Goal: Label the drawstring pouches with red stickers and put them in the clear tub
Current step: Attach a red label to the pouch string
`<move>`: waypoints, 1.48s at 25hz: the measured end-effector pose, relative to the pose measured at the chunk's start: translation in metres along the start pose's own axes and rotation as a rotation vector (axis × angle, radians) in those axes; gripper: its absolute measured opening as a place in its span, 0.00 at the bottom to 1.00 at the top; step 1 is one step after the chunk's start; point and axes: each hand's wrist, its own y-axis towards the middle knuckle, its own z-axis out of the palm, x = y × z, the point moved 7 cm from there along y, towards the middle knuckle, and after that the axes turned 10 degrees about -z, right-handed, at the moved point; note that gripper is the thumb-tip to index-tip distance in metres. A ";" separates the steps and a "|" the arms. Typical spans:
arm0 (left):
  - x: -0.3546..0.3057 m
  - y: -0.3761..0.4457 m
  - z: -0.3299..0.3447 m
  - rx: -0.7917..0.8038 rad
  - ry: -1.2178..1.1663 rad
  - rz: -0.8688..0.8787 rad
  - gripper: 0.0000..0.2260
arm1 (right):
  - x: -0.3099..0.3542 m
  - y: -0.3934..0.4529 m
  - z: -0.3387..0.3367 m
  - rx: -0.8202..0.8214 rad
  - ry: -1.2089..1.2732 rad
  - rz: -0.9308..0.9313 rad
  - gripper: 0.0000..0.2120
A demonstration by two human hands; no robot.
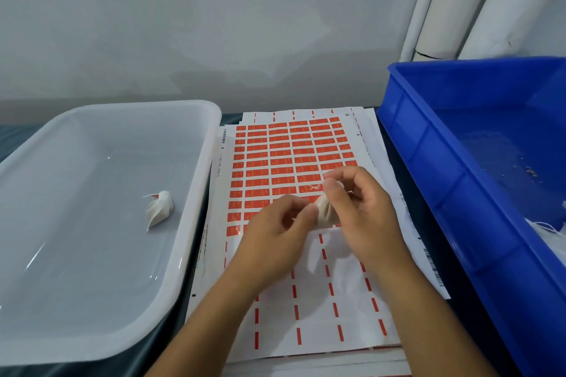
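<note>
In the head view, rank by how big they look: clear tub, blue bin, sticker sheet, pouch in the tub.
1. clear tub and blue bin: too close to call, bin cut off
2. sticker sheet
3. pouch in the tub

Both bare forearms reach forward from the lower edge of the view and converge toward the middle. The left hand [277, 231] lies back-up, its fingers curled inward and its thumb and fingertips pinching one end of a small pouch [325, 211]. The right hand [364, 211] sits just beside it, slightly higher, its thumb and forefinger pinched at the pouch's other end, the remaining fingers bent. The two hands nearly touch.
</note>
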 end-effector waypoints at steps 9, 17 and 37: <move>-0.004 0.007 0.004 -0.099 -0.112 0.123 0.04 | -0.013 0.012 0.008 0.039 0.159 0.146 0.07; 0.003 0.005 -0.005 -0.228 0.061 0.206 0.02 | -0.021 0.008 -0.003 0.044 0.140 0.098 0.06; 0.007 -0.001 -0.011 -0.199 0.026 0.208 0.08 | -0.002 0.003 0.002 0.185 -0.053 -0.075 0.05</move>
